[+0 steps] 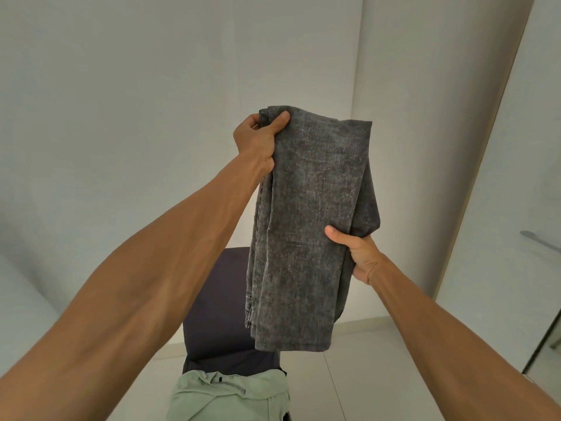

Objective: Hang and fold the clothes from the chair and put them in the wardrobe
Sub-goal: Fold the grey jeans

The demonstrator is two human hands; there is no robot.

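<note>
Nearest, two bare forearms, reaching up and forward from the lower corners. Between them, at the bottom, a pale green shirt point(230, 396) heaped on the near edge of the dark chair point(218, 299), not yet dealt with by the look of it.

Above the chair and clear of the shirt, grey jeans point(315, 208) hanging in the air, doubled over at the top, several layers showing along the left edge. Left grip point(258, 138) curled round the top left corner of the fold, thumb pressed flat on the front, fingers hidden behind. Probably carrying the weight and pinning the layers against sliding apart. Right grip point(361, 253) pinching the right edge about halfway down, thumb in front, fingers behind. Likely marking the line for the next fold, or steadying the hanging half.

Held high, apparently to let the cloth drop straight and smooth itself, with no worktop in sight to fold on. Lower end loose.

To the right, a tall pale door point(516, 177) with a metal handle point(538, 240), perhaps the wardrobe; cannot tell for sure. Judged stage: folding midway, putting away not yet begun.
</note>
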